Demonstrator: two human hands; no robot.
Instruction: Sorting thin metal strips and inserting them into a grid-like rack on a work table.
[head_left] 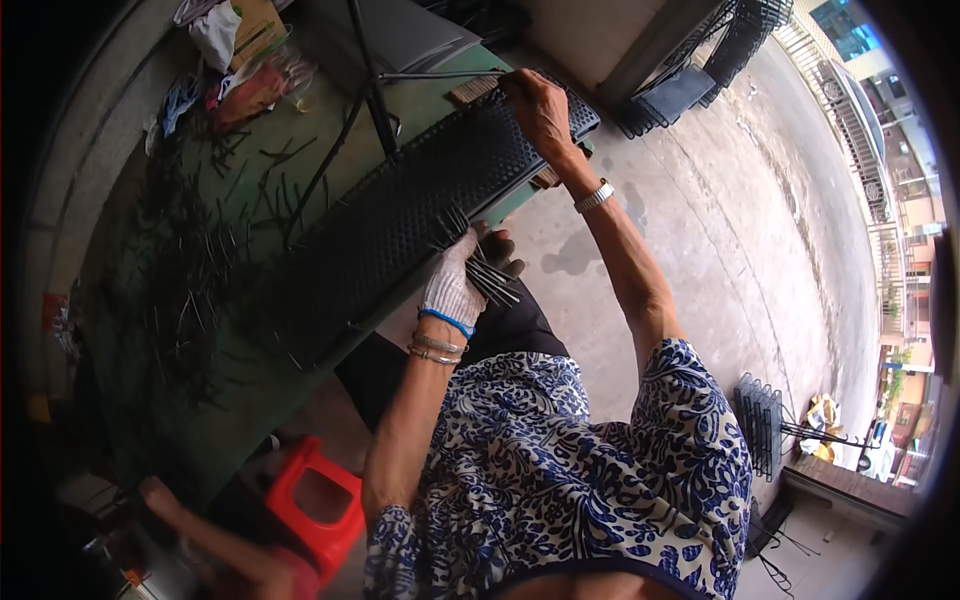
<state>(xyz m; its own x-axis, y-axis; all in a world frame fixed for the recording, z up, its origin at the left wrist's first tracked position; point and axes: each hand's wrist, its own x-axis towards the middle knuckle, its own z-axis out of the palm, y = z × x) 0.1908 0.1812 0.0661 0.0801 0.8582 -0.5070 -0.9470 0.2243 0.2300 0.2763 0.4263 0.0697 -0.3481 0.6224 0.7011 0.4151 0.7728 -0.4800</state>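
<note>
A long black perforated metal panel (410, 205) lies slantwise on the green table (235, 440). My left hand (455, 285), in a white knitted glove with dark fingertips, rests against the panel's near edge. Its fingers are closed round a bundle of thin black strips (492, 282) that stick out on both sides of the fist. At the panel's far right end my bare right hand (540, 112) is curled, its fingertips pressed down by the corner. A thin black rod (440, 75) runs up to those fingers. Whatever they pinch is hidden.
Loose black strips (195, 270) cover the table's left part. Black metal rods (370, 95) rise beyond the panel. Bags and cloth (250, 90) lie at the back left. A red stool (345, 535) and another person's arm (215, 535) are at lower left. Black racks (672, 100) stand at far right.
</note>
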